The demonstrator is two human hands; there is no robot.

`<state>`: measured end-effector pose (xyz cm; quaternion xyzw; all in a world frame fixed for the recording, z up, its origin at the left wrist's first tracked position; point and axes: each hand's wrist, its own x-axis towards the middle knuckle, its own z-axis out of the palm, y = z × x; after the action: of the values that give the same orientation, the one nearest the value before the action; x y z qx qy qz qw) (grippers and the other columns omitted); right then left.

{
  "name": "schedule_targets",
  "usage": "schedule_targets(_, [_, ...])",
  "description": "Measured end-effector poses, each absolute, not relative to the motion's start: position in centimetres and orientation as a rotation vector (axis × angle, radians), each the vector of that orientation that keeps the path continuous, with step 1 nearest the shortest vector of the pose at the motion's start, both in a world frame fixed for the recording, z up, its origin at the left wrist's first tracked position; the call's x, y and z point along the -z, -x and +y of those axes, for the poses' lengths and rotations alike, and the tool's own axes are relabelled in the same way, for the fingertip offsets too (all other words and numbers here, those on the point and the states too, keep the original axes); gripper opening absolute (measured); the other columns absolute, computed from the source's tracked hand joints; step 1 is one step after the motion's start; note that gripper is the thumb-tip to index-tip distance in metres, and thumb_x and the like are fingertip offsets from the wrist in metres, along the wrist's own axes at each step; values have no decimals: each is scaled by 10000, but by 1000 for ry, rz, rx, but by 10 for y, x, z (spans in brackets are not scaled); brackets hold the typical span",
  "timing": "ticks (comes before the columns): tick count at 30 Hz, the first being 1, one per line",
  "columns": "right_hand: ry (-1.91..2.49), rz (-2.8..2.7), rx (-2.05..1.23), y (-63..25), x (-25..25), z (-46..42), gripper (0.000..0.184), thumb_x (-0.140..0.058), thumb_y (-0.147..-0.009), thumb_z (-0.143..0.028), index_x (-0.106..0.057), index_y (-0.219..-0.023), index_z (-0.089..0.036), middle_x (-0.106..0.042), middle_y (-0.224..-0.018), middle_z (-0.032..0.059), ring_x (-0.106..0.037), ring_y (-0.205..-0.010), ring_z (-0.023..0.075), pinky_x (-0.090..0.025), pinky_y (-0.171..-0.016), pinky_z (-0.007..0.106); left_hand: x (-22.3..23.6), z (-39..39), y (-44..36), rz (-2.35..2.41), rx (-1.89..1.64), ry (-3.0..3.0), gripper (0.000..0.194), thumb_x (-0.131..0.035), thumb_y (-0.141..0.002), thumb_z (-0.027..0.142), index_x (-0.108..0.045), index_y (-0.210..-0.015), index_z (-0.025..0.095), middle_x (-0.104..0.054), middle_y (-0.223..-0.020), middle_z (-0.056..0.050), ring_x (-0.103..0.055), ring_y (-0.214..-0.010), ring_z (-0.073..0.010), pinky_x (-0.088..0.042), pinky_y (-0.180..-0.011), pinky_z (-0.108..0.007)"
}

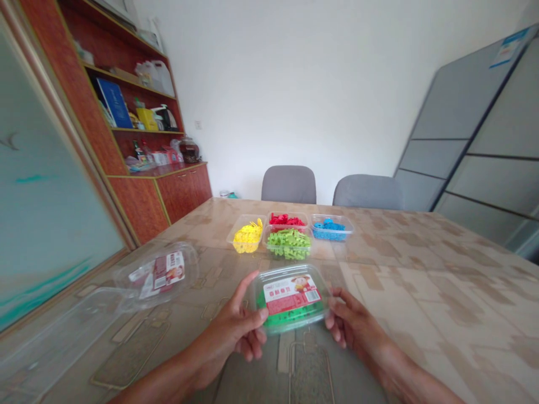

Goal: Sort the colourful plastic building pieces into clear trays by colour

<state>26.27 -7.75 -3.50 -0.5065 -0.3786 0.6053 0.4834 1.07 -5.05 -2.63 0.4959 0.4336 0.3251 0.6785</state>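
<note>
Both my hands hold a clear lidded plastic box (290,297) with a red label and green pieces inside, just above the table near me. My left hand (240,328) grips its left edge, thumb on the lid and fingers curled underneath. On the right edge, my right hand (347,325) has its fingers wrapped round the rim. Farther out on the table stand open tubs of yellow pieces (248,234), green pieces (289,244), red pieces (287,220) and blue pieces (330,228).
Two loose clear lids (158,275) lie on the table (421,292) to my left. Two grey chairs (288,184) stand at the far side. A red-brown shelf cabinet (143,146) is at the left, and grey panels (475,134) lean at the right.
</note>
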Motion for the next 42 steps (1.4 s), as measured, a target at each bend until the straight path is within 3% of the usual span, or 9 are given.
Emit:
schedule_targets(12, [1442,-1151,-1333,-267,36,-74,484,-524,-726,-618,-456,-1000,-225,-572,-552,-58,-503,-405,119,-328,-361,198,37,-46,-9,914,-758,-1118,1069,-714,-748,504,40,-1475,294,-682,-581,4,-621,-415,-163,-406,-340,-157])
schedule_targets(14, [1550,-1351,-1149,-274,35,-73,549,-464,-763,-627,-472,-1105,-198,-614,-642,-4,-590,-529,176,-440,-435,261,35,-46,-9,898,-753,-1125,1093,-716,-742,509,61,-1475,276,-677,-568,4,-611,-401,-161,-400,-331,-153])
schedule_targets(16, [1652,-1562,-749,-280,30,-75,614,-445,-801,-599,-458,-1237,-166,-662,-886,93,-647,-829,257,-536,-682,387,34,-47,-11,862,-713,-1139,1099,-710,-748,509,83,-1472,271,-673,-558,6,-602,-387,-158,-396,-321,-148])
schedule_targets(19, [1629,-1881,-267,-284,20,-84,596,-464,-864,-506,-415,-1364,-185,-488,-1352,166,-424,-1275,318,-376,-1027,511,39,-53,-18,784,-611,-1175,1007,-668,-798,483,52,-1474,285,-673,-586,3,-609,-407,-152,-424,-343,-160])
schedule_targets(23, [1351,-2426,-212,-277,8,-103,704,-562,-835,-522,-352,-1438,-226,-277,-1519,167,-258,-1380,355,-336,-1056,549,46,-65,-26,832,-585,-1353,838,-518,-871,525,-12,-1483,256,-636,-619,6,-611,-442,-163,-467,-386,-221])
schedule_targets(27, [1310,-2571,-84,-270,10,-110,919,-726,-692,-525,-329,-1456,-201,-217,-1510,244,-212,-1368,434,-290,-1038,636,33,-70,-23,1138,-636,-2043,637,-505,-892,400,-234,-1461,307,-617,-1140,-116,-633,-972,-275,-524,-824,-446])
schedule_targets(30, [1413,-2571,-41,-269,13,-106,972,-801,-607,-414,-351,-1447,-226,-219,-1501,255,-213,-1342,487,-285,-1000,690,17,-65,-20,1100,-531,-2434,736,-599,-832,416,-238,-1466,315,-215,-1542,-98,-240,-1376,-358,-269,-1083,-547])
schedule_targets(34, [1547,-2586,-96,-268,6,-103,974,-792,-554,-258,-377,-1434,-224,-269,-1486,259,-292,-1308,507,-309,-981,686,4,-55,-33,832,-134,-2626,895,-639,-763,544,-222,-1483,214,6,-1571,-108,-8,-1421,-364,-121,-1120,-578])
schedule_targets(42, [1561,-2557,-324,-304,-20,-92,896,-716,-594,-257,-381,-1425,-292,-353,-1484,165,-313,-1345,389,-252,-1062,590,-3,-48,-86,882,-212,-2582,815,-669,-776,415,-315,-1445,112,-81,-1549,-182,-89,-1415,-366,-184,-1118,-532])
